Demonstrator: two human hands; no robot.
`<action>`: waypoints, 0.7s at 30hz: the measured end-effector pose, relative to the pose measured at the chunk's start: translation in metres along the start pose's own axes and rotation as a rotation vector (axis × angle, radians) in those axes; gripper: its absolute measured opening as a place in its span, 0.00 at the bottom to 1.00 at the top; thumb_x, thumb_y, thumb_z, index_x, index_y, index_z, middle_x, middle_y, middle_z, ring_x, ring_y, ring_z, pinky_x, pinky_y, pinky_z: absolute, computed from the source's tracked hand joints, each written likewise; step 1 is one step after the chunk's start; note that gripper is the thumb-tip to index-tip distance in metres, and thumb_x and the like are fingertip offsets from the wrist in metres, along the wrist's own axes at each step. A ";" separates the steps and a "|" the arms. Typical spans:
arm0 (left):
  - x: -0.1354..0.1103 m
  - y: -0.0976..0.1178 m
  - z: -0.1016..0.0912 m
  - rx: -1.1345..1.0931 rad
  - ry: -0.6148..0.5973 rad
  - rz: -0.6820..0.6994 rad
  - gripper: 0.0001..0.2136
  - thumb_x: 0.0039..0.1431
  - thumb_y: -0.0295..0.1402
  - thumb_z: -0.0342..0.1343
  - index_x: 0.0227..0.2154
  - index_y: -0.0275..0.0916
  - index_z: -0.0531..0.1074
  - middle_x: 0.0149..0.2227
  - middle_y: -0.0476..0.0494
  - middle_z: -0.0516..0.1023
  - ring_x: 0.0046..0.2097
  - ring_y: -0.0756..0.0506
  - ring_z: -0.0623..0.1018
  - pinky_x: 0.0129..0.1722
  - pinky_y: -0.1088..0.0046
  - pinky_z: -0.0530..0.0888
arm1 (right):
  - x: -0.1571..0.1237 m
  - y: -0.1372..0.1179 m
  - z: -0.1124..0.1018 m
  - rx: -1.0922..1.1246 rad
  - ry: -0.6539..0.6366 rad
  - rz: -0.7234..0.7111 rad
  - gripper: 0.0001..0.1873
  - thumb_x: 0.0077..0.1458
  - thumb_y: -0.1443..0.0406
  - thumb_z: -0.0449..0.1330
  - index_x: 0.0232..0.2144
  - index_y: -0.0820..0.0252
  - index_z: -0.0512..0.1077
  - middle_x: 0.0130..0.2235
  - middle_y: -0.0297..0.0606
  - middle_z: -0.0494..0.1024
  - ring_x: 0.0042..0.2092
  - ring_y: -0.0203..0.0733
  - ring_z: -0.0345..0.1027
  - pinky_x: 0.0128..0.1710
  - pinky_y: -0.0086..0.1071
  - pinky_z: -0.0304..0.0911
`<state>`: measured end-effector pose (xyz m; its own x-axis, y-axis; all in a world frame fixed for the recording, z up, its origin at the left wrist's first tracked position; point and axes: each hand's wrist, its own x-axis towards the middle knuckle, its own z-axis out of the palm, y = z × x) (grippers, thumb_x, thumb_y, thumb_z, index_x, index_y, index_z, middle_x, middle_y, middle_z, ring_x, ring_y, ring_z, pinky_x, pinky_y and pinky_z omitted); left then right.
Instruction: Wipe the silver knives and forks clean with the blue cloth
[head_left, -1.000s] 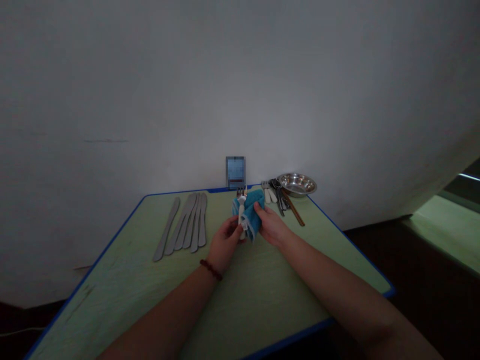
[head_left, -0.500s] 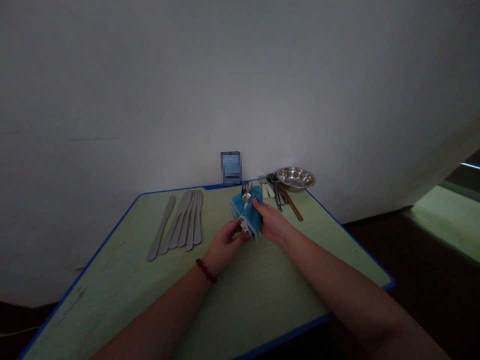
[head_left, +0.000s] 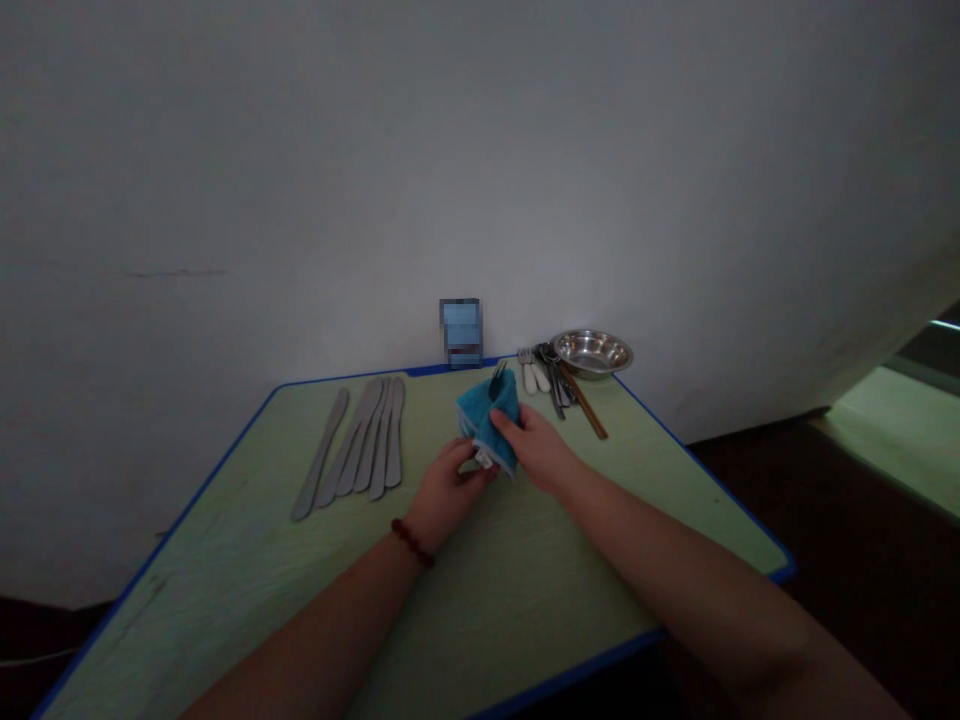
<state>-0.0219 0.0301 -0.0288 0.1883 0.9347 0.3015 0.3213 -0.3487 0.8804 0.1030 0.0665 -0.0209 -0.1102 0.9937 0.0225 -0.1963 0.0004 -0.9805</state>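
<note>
A fork (head_left: 497,376) points away from me above the table, its tines sticking out of a folded blue cloth (head_left: 487,405). My right hand (head_left: 541,447) is closed on the cloth, thumb on top, pressing it around the fork. My left hand (head_left: 450,482), with a dark red bead bracelet at its wrist, is closed at the near end of the fork, below the cloth. The fork's handle is mostly hidden by cloth and fingers. Several grey table knives (head_left: 367,440) lie side by side to the left of my hands.
Behind my right hand lie white-handled forks (head_left: 531,372), dark-handled cutlery (head_left: 555,388) and brown chopsticks (head_left: 583,400). A shiny metal bowl (head_left: 592,354) stands at the back right corner. A blurred-out screen (head_left: 462,333) leans on the wall. The pale green table (head_left: 480,600) has a blue edge.
The right thumb and cloth have shifted left over the fork, covering more of its head. The fork has turned, so its tines now show more edge-on. The left hand stays about where it was.
</note>
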 end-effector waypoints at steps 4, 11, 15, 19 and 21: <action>0.001 -0.001 0.000 -0.003 -0.015 -0.008 0.06 0.44 0.29 0.53 0.28 0.40 0.72 0.33 0.44 0.71 0.38 0.45 0.69 0.38 0.68 0.68 | -0.001 0.005 -0.001 -0.138 0.101 -0.040 0.15 0.39 0.54 0.58 0.29 0.57 0.69 0.29 0.34 0.73 0.29 0.35 0.64 0.31 0.31 0.60; -0.001 0.005 0.001 -0.194 -0.036 -0.131 0.09 0.44 0.30 0.54 0.32 0.39 0.71 0.34 0.44 0.74 0.38 0.45 0.71 0.40 0.67 0.68 | -0.001 -0.007 0.002 0.146 0.069 0.091 0.12 0.39 0.59 0.60 0.27 0.60 0.68 0.27 0.33 0.73 0.27 0.33 0.65 0.31 0.31 0.61; -0.001 0.002 0.004 -0.471 -0.054 -0.238 0.11 0.43 0.30 0.56 0.33 0.38 0.69 0.34 0.45 0.74 0.36 0.47 0.72 0.36 0.69 0.70 | -0.001 -0.014 0.001 0.304 0.053 0.166 0.10 0.38 0.61 0.60 0.25 0.61 0.68 0.24 0.31 0.73 0.24 0.31 0.65 0.28 0.28 0.61; -0.001 -0.002 0.006 -0.653 -0.029 -0.308 0.10 0.41 0.30 0.58 0.30 0.38 0.69 0.32 0.48 0.73 0.33 0.51 0.72 0.34 0.73 0.70 | -0.003 -0.018 0.001 0.366 0.016 0.165 0.09 0.38 0.62 0.61 0.24 0.62 0.68 0.23 0.31 0.73 0.23 0.30 0.65 0.26 0.27 0.62; -0.001 -0.002 0.007 -0.733 -0.012 -0.340 0.10 0.39 0.30 0.60 0.28 0.37 0.70 0.30 0.49 0.73 0.31 0.52 0.72 0.33 0.74 0.70 | -0.003 -0.018 0.001 0.384 -0.014 0.174 0.09 0.38 0.62 0.61 0.24 0.62 0.69 0.23 0.31 0.74 0.23 0.31 0.65 0.26 0.27 0.62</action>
<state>-0.0162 0.0298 -0.0334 0.2008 0.9793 -0.0261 -0.3269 0.0921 0.9406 0.1061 0.0630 -0.0027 -0.1861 0.9737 -0.1317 -0.5221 -0.2115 -0.8262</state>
